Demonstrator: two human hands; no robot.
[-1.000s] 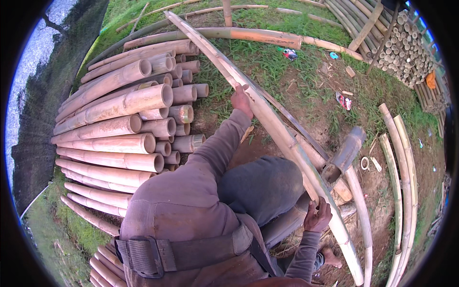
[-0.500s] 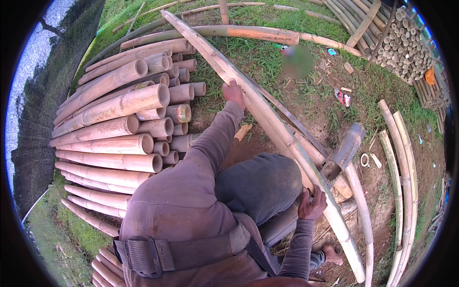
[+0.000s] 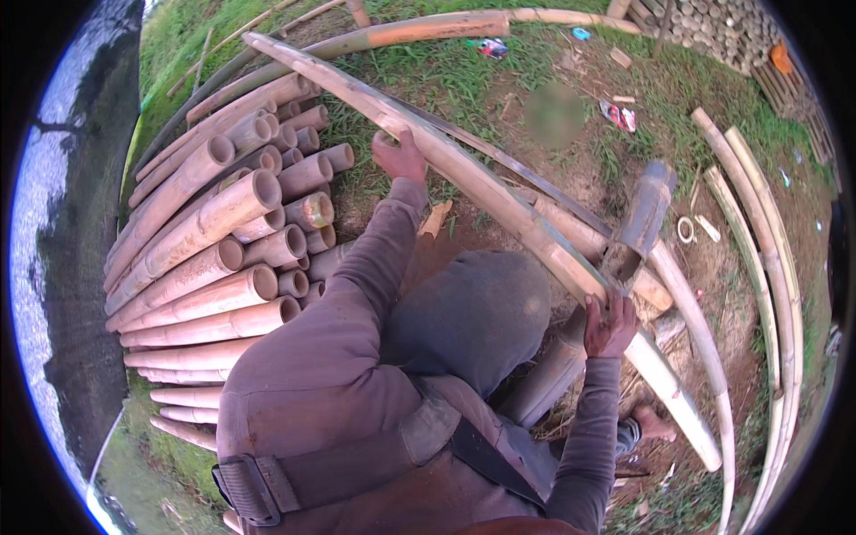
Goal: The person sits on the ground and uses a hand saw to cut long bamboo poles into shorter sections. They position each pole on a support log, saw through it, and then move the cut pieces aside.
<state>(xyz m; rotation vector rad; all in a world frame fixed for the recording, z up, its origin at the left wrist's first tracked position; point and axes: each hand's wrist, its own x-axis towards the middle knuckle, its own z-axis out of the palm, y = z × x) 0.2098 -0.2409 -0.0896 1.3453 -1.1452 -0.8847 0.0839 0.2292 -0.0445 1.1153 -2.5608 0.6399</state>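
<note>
A long, pale bamboo pole (image 3: 499, 209) that looks split lengthwise slants from the far left down to the near right, in front of my bent knee. My left hand (image 3: 399, 156) grips its near edge towards the far end, thumb and fingers curled round it. Further down, my right hand (image 3: 611, 328) is closed on the pole, its fingers over the top. Just beyond the right hand a short, thick bamboo tube (image 3: 644, 218) lies tilted, its open end facing me. Another bamboo piece (image 3: 546, 383) is beside my knee, partly hidden by my leg.
A stack of cut bamboo tubes (image 3: 232, 259) fills the left side. Several long curved bamboo strips (image 3: 767, 267) lie on the right. A bamboo ring (image 3: 685, 229), a crumpled wrapper (image 3: 618, 116) and wood scraps are scattered on the grass. More bamboo (image 3: 727, 31) is piled far right.
The view has shifted, and the pole lies at a flatter slant, its near end further right. Both hands stay on it; my right hand's fingers now reach over its top.
</note>
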